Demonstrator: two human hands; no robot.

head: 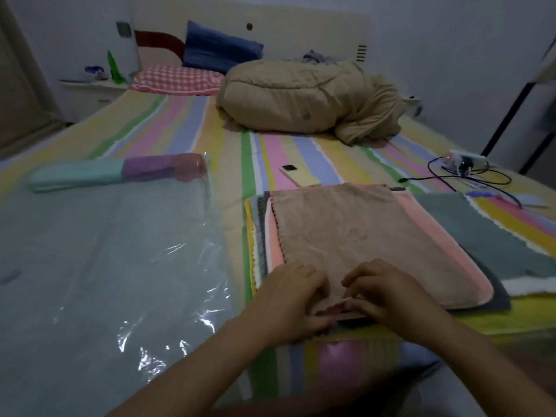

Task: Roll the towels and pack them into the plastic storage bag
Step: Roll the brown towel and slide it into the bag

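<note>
Towels (pixel 421 236): lying in a flat stack on the striped sheet (pixel 288 152), just right of the plastic storage bag (pixel 105 266). Pinching the near edge of the top beige towel (pixel 337 230) with both the left hand (pixel 293 299) and the right hand (pixel 388 293), fingers curled round the fold, hands nearly touching. Lying inside the bag's far end: three rolled towels (pixel 144 168), teal, purple and pink. Resting beyond the stack: a phone (pixel 301 176).

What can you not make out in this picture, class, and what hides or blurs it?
Head view:
Near edge of the top towel: covered by the left hand and right hand.
Lower towels in the stack: only edges show, so no count.
Things on the bedside table: too small, dim.
</note>
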